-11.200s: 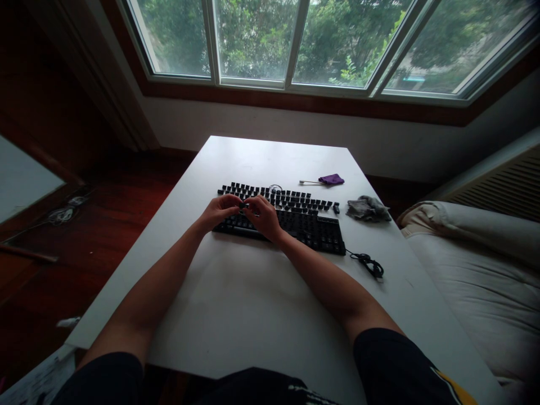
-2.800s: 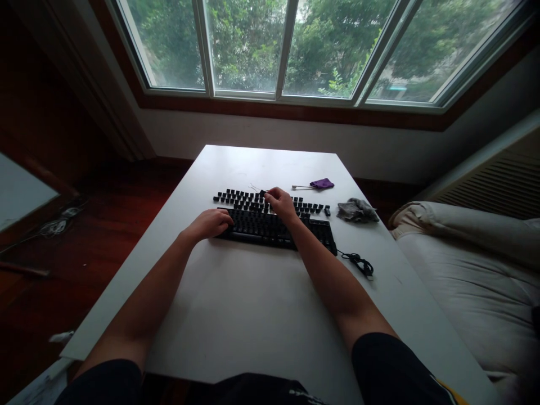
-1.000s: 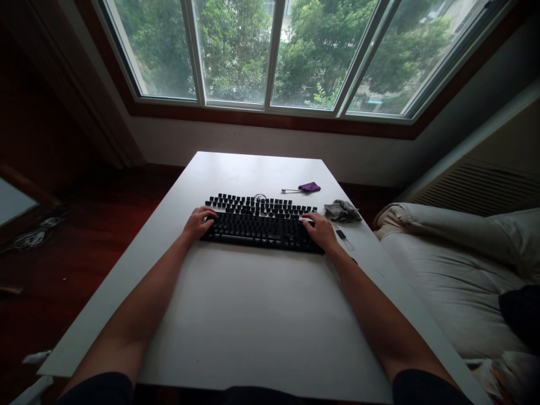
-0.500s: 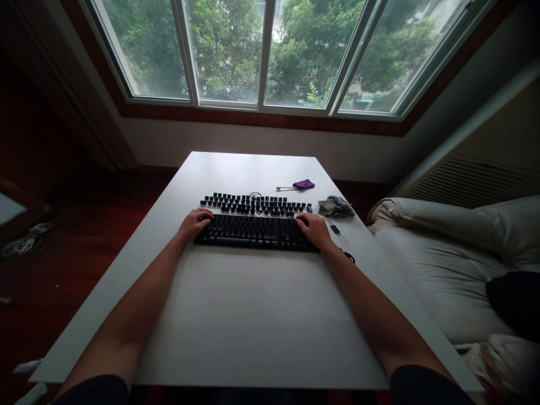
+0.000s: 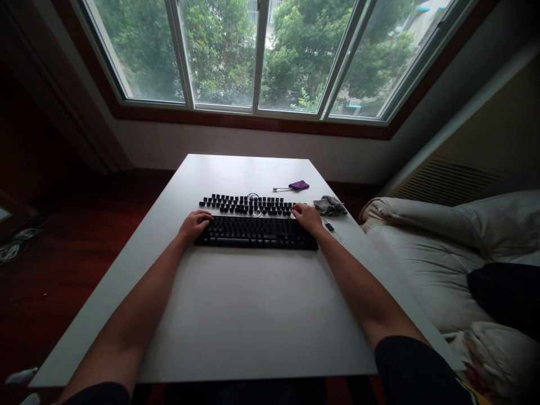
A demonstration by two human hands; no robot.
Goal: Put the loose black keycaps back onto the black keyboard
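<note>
A black keyboard (image 5: 257, 232) lies across the middle of the white table (image 5: 253, 315). My left hand (image 5: 194, 224) rests over its left end with the fingers curled onto the keys. At the far right corner, my right hand (image 5: 307, 216) is closed on the keyboard's edge. Just behind the keyboard, several loose black keycaps (image 5: 242, 203) lie in rows, with a thin wire loop (image 5: 253, 197) among them.
A purple cloth (image 5: 298, 184) with a thin stick lies behind the keycaps. A crumpled grey cloth (image 5: 329, 206) and a small black piece (image 5: 329, 226) sit by the table's right edge. A pale cushion (image 5: 439, 259) adjoins the right side; a window is ahead.
The right hand has slid from the keyboard's near right end to its far right corner. The keyboard now lies straighter across the table. The left hand has stayed on the left end.
</note>
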